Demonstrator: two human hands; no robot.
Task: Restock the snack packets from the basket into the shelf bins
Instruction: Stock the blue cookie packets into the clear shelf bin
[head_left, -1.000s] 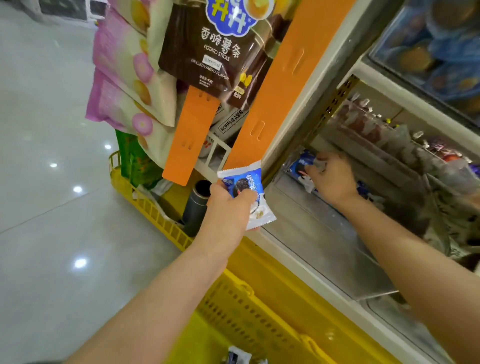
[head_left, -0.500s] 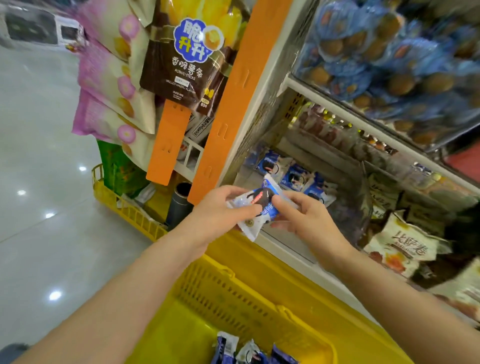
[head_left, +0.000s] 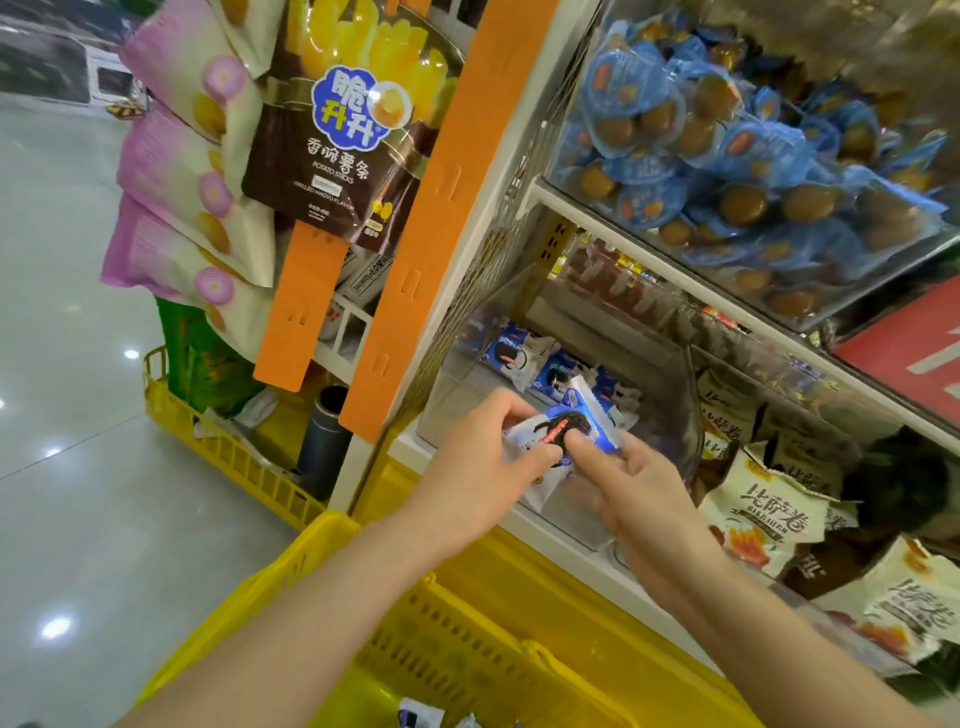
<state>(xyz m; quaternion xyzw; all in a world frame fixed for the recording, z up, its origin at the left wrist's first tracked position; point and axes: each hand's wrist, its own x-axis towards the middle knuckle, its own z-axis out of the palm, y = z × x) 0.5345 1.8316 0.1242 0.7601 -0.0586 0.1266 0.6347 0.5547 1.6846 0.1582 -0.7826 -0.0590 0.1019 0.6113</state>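
A small blue-and-white snack packet (head_left: 563, 428) hangs at the front lip of a clear shelf bin (head_left: 680, 415), pinched from both sides. My left hand (head_left: 478, 467) grips its left end and my right hand (head_left: 631, 488) its right end. Several matching packets (head_left: 524, 358) lie at the back of that bin. Below my arms stands the yellow basket (head_left: 322, 551), with a few more packets (head_left: 415, 714) at its bottom edge of view.
Orange hanging strips (head_left: 410, 249) with potato-stick bags (head_left: 337, 145) and pink bags (head_left: 171, 171) hang left of the shelf post. A bin of blue egg packs (head_left: 727, 145) sits above. Cream snack bags (head_left: 769, 514) fill the bin to the right. A second yellow basket (head_left: 218, 452) stands on the floor.
My right hand came out of the bin and took the packet's right end, which my left hand alone held a second ago. Since half a second ago the hands have barely moved.
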